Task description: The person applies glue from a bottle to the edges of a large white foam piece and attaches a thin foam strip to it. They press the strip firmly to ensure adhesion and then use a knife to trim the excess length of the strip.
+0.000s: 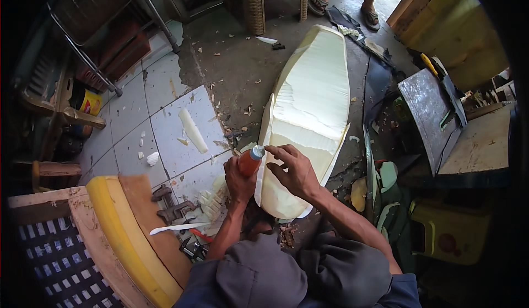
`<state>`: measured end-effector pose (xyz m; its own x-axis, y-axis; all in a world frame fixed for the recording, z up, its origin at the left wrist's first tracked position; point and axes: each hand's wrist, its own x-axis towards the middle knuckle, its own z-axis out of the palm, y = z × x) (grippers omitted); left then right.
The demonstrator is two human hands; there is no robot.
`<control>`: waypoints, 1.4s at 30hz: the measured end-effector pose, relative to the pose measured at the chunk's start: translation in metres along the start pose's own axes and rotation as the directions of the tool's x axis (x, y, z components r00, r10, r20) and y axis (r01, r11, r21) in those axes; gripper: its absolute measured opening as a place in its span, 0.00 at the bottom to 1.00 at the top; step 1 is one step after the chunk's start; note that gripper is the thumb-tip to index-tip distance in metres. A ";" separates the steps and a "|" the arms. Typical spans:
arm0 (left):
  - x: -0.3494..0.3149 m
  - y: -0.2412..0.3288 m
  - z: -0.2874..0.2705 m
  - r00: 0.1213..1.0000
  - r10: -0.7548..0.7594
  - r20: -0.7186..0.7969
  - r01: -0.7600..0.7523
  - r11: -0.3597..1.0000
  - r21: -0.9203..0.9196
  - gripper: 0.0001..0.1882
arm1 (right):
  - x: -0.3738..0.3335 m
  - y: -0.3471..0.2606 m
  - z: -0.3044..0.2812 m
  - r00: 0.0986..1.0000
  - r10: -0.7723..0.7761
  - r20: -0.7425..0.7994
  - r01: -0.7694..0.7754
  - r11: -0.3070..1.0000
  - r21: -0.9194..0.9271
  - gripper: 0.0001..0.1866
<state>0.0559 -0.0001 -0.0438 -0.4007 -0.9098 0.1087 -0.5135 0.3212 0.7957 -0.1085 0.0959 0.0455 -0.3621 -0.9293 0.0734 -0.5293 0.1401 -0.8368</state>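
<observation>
- Left hand [238,178] fingers wrapped tight around orange squeeze bottle [249,162], nozzle tilted onto near-left edge of the foam seat [308,115].
- Right hand [295,170] holds nothing, fingers half-curled and spread, fingertips just by the bottle cap, palm over the foam's near end.
- Foam seat lies lengthwise on the concrete floor [231,60], near end at the person's knees.
- Foam scrap [193,130] on the floor tiles, left of the seat.

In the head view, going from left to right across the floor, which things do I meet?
Yellow foam block → white foam strip on the tile → left hand holding an orange bottle → right hand → cream foam seat → grey metal sheet.
</observation>
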 end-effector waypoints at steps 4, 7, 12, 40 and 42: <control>0.001 0.004 -0.001 1.000 0.003 0.004 -0.003 1.000 -0.007 0.22 | 0.003 -0.003 0.001 1.000 -0.021 -0.012 0.021 1.000 0.007 0.25; 0.001 0.001 0.001 1.000 0.014 0.000 -0.014 1.000 -0.007 0.23 | 0.004 -0.002 0.003 0.998 -0.052 -0.021 0.051 0.998 -0.029 0.25; 0.000 -0.002 0.002 0.999 0.042 -0.006 -0.042 0.999 0.010 0.22 | 0.003 0.002 0.005 0.999 -0.036 -0.013 0.036 0.999 -0.018 0.26; 0.007 -0.007 0.007 0.999 -0.024 -0.022 0.023 1.000 -0.017 0.23 | -0.012 0.194 -0.118 0.647 0.575 -0.500 -0.536 0.810 0.238 0.31; 0.007 -0.009 0.007 0.999 0.026 -0.041 -0.025 0.999 0.026 0.23 | -0.016 0.196 -0.115 0.632 0.611 -0.476 -0.560 0.785 0.264 0.29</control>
<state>0.0522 -0.0076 -0.0541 -0.3822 -0.9113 0.1533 -0.5227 0.3500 0.7773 -0.2944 0.1776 -0.0575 -0.9176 -0.3394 -0.2070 -0.0100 0.5403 -0.8414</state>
